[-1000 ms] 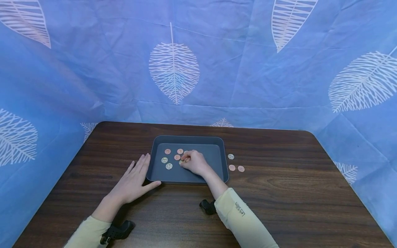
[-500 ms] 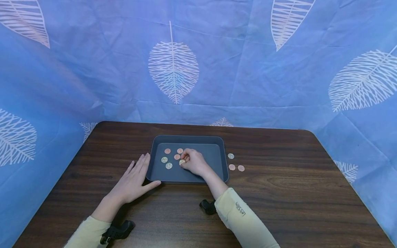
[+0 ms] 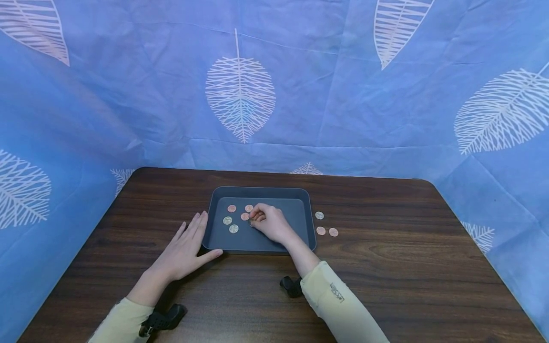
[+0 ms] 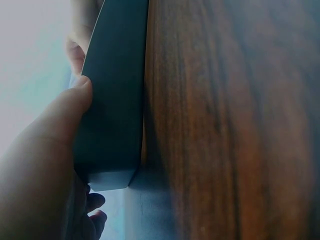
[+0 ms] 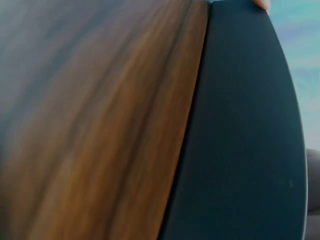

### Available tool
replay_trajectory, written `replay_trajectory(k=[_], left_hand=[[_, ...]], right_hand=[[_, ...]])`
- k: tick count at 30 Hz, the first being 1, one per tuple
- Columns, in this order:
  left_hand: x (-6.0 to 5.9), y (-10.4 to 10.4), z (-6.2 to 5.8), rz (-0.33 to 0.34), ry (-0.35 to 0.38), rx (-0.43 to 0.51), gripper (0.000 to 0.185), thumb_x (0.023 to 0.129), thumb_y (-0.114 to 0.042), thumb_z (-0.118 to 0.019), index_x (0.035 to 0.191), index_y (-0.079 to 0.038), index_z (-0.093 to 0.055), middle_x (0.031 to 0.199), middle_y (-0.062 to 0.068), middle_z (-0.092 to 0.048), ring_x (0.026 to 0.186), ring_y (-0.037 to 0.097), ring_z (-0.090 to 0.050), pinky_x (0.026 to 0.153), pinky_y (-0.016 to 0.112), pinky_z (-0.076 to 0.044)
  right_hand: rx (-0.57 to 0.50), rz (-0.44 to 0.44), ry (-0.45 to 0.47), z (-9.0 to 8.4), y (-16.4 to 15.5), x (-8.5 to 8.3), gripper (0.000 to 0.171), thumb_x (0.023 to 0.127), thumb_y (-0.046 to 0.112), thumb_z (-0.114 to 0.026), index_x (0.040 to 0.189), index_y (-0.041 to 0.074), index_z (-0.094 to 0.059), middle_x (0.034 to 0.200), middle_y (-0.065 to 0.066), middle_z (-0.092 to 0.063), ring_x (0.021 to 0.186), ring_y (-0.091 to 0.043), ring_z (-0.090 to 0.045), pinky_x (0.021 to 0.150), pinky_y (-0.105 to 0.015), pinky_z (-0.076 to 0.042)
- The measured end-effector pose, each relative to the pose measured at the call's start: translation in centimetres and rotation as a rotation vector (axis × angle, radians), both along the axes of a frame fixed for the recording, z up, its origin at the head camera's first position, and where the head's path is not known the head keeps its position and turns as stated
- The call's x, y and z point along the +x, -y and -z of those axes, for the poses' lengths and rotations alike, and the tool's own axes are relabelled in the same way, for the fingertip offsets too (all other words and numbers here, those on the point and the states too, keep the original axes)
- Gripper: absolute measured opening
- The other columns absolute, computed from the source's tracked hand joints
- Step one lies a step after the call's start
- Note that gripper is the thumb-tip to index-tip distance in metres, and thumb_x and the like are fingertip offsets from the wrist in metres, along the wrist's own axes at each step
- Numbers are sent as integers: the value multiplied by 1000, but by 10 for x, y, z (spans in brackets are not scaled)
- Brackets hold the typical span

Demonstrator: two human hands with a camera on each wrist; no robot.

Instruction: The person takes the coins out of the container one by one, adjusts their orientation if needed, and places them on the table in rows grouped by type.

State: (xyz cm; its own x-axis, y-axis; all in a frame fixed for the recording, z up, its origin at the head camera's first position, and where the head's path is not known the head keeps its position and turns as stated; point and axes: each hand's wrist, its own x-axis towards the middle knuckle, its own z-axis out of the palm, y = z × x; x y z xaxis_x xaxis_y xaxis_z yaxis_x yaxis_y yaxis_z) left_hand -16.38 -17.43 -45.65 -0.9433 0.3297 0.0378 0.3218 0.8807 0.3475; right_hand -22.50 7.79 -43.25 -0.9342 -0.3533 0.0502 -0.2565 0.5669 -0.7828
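Note:
A shallow dark grey tray [image 3: 261, 191] holds several coins, among them a copper coin [image 3: 231, 208] and a silver coin [image 3: 233, 228]. My right hand [image 3: 272, 225] reaches over the tray's middle and pinches a coin [image 3: 251, 222] between thumb and fingers; only its edge shows. My left hand [image 3: 182, 255] lies at the tray's left side with fingers straight and spread. In the left wrist view the thumb [image 4: 82, 92] touches the top of the tray's front wall [image 4: 115, 100]. The right wrist view mostly catches the tray's outer wall [image 5: 240, 125], and the right hand is largely hidden.
On the brown wooden table [image 3: 407, 267], just right of the tray, lie one silver coin [image 3: 319, 215] and two copper coins [image 3: 327, 232]. A blue cloth [image 3: 321, 109] with white leaf prints hangs behind and at both sides of the table.
The coin at my right fingertips showed its face half a second ago and now appears edge-on. My right wrist has shifted slightly rightward. The left hand and tray stay in place.

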Motion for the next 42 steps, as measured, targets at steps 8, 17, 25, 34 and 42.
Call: replay_trajectory(k=[8, 17, 25, 34, 42], left_hand=[[0, 1, -1, 8, 3, 1, 110, 82, -78, -44, 153, -4, -6, 158, 15, -10, 145, 30, -8, 113, 55, -8], [-1, 1, -2, 18, -6, 3, 110, 82, -78, -43, 153, -3, -7, 158, 16, -11, 145, 31, -9, 113, 56, -9], [-1, 1, -2, 17, -5, -3, 109, 82, -76, -45, 153, -3, -7, 158, 16, -10, 145, 30, -8, 113, 55, -9], [2, 0, -2, 8, -11, -17, 108, 83, -75, -46, 153, -3, -7, 158, 16, -10, 145, 31, -9, 113, 56, -9], [3, 0, 0, 11, -24, -11, 107, 84, -74, -47, 153, -3, -8, 158, 16, -10, 144, 31, -10, 113, 56, -10]], right_hand=[[-68, 18, -4, -13, -15, 4, 13, 89, 9, -67, 102, 6, -69, 92, -1, -67, 83, -14, -63, 73, -29, -52], [-136, 47, 15, -21, -43, 4, 15, 89, 9, -68, 103, 7, -69, 92, 0, -67, 85, -14, -64, 74, -30, -53], [-166, 86, 23, -26, -73, 3, 16, 90, 11, -67, 105, 6, -68, 97, -4, -68, 89, -18, -64, 78, -34, -53], [-166, 132, 51, -33, -106, 7, 20, 91, 10, -65, 109, 2, -66, 103, -12, -66, 95, -25, -64, 82, -38, -53], [-166, 212, 66, -23, -139, 6, 22, 93, 15, -64, 112, 4, -65, 106, -13, -64, 98, -26, -63, 85, -45, -51]])
